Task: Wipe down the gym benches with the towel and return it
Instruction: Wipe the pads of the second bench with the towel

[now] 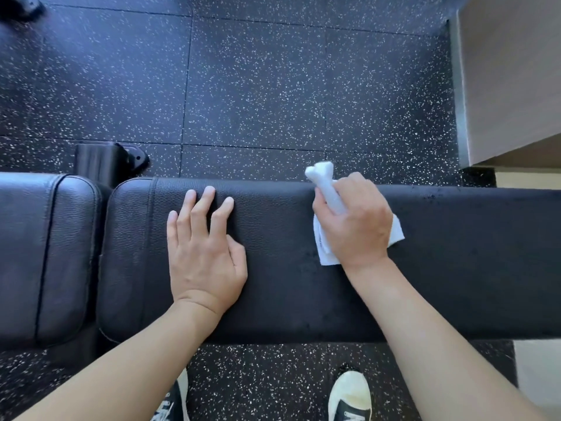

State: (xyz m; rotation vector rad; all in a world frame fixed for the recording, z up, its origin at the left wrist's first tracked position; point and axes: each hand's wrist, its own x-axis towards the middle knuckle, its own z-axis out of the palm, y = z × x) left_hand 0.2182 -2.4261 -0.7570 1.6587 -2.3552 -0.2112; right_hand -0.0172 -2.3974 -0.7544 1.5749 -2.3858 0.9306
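The black padded bench (288, 268) ran left to right, its long pad beside a shorter one. The white towel (326, 189) lay bunched on its far edge.

Your two forearms are bare, with no sleeve, watch or ring on the left hand (206, 256) or the right hand (355, 226). Near the bench (455, 268), on your side of it, your shoes (350, 396) show cream toe caps and dark uppers with white marks.
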